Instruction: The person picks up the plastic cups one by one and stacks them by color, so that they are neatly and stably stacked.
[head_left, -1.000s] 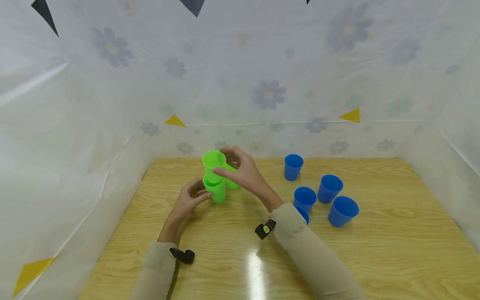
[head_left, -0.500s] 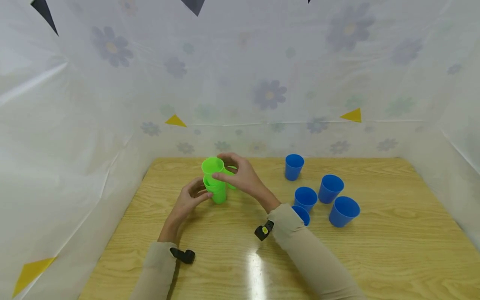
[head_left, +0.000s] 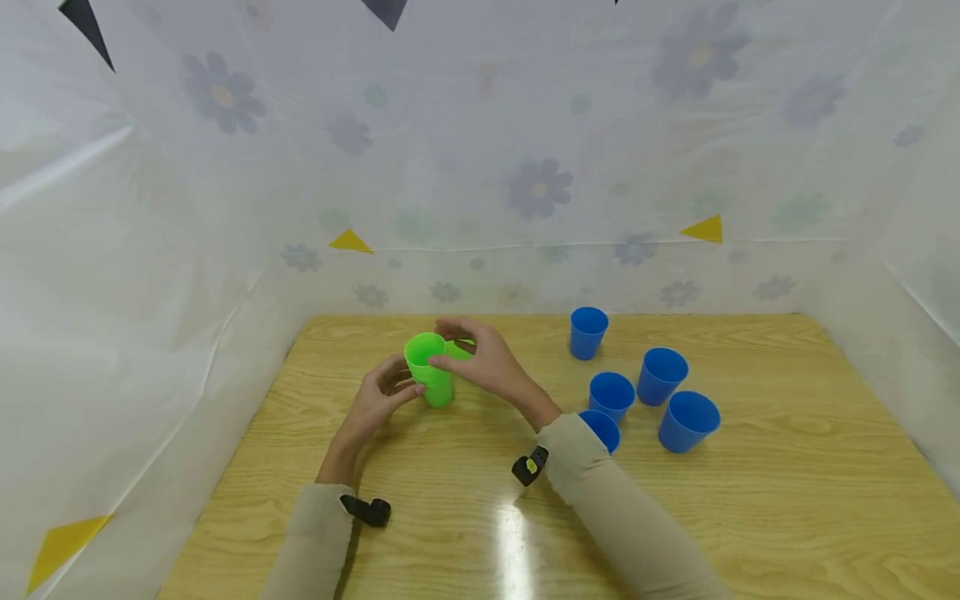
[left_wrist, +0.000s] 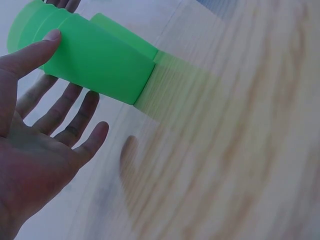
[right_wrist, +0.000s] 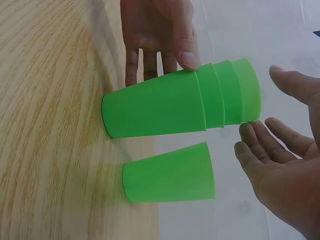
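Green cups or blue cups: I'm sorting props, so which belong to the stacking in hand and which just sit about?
In hand: green cup stack, single green cup, left hand, right hand.
Lying about: five blue cups on the table.

Green cup stack [head_left: 430,369]: smooth plastic, slight sheen. Single green cup [right_wrist: 170,179] beside it: same plastic. Blue cups [head_left: 688,422], right: smooth plastic, matt-looking. Table [head_left: 750,517]: light wood grain, glossy, glare patch near. Backdrop sheet [head_left: 525,167]: thin plastic film, flower print, creased. Sleeves [head_left: 630,517]: beige cloth, matt.
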